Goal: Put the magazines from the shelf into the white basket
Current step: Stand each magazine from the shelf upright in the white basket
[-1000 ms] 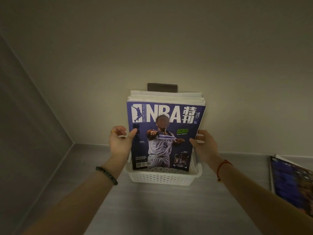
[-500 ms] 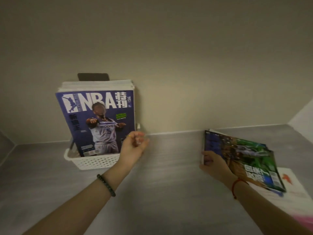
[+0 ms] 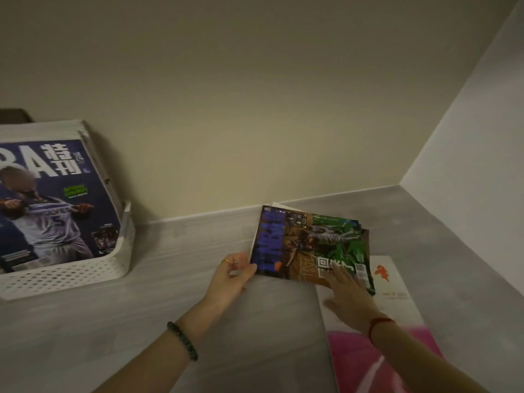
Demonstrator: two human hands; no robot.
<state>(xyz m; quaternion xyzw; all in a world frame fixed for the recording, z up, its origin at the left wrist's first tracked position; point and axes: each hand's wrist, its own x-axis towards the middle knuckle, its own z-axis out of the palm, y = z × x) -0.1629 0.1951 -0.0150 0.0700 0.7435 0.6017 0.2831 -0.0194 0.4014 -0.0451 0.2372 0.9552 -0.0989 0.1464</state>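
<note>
Magazines (image 3: pixel 312 245) lie flat on the shelf (image 3: pixel 175 293), well right of the basket (image 3: pixel 85 275), long axis across the view; left hand (image 3: pixel 229 279) pinches the near-left corner, right hand (image 3: pixel 347 293) rests flat, fingers spread, gripping nothing.

We had one view only: the head camera looked forward and down, close over the grey shelf (image 3: pixel 198 279), toward its right rear corner.
</note>
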